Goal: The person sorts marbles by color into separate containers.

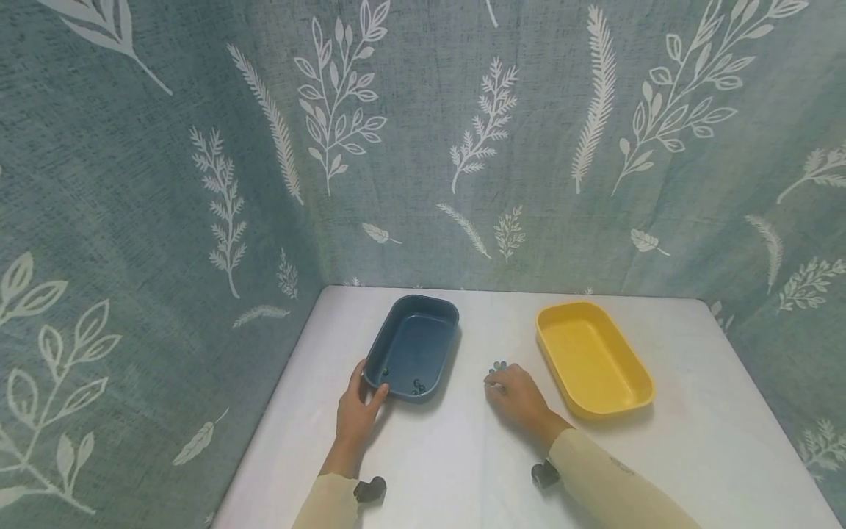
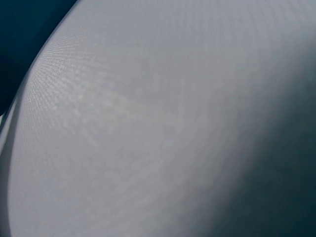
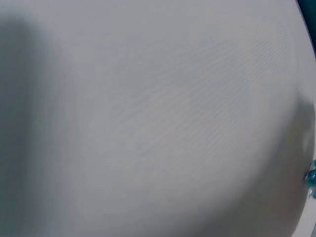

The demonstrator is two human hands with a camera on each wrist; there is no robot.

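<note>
A dark blue tray point(image 1: 416, 353) lies on the white table, with several small dark marbles point(image 1: 419, 386) near its front end and another toward its left wall. My left hand point(image 1: 357, 415) holds the tray's near left corner, thumb at the front rim and fingers along the outer left side. Right of the tray, my right hand point(image 1: 518, 397) reaches down to a small cluster of blue-green glass marbles point(image 1: 500, 366), fingertips bent right beside them. In the right wrist view, a few marbles point(image 3: 311, 178) show at the right edge. I cannot tell whether the right fingers pinch one.
A yellow tray point(image 1: 598, 360) stands to the right of my right hand, its inside bare. The white table point(image 1: 463, 470) runs back to a green leaf-patterned cloth point(image 1: 410, 242), which hangs behind it and along both sides. Dark wrist cameras point(image 1: 370, 490) sit at both sleeves.
</note>
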